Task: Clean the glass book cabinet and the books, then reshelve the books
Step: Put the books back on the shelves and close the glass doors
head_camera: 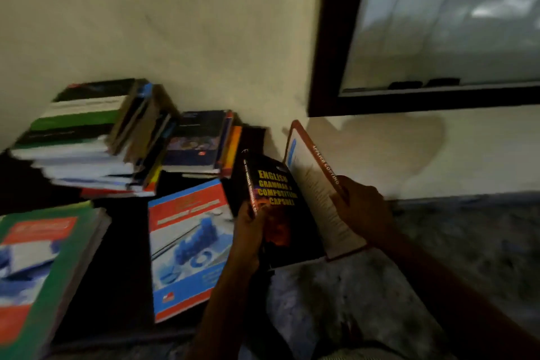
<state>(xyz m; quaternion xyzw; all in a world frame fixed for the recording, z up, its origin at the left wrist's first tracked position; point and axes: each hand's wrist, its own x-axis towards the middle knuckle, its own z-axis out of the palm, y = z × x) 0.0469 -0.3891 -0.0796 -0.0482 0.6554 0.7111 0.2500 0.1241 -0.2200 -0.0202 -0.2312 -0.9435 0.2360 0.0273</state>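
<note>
Your left hand [250, 232] grips one black book [280, 215], your right hand [363, 207] pinches one red-edged book [314, 181], two more books [187, 245] lie flat at 8 o'clock, two piles [87, 131] at 10 o'clock.

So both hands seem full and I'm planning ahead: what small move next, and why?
Probably press the red book flat against the black book. The left hand grips the black one, the right hand holds the red one tilted beside it; stacking them would free a hand for the cabinet.
</note>
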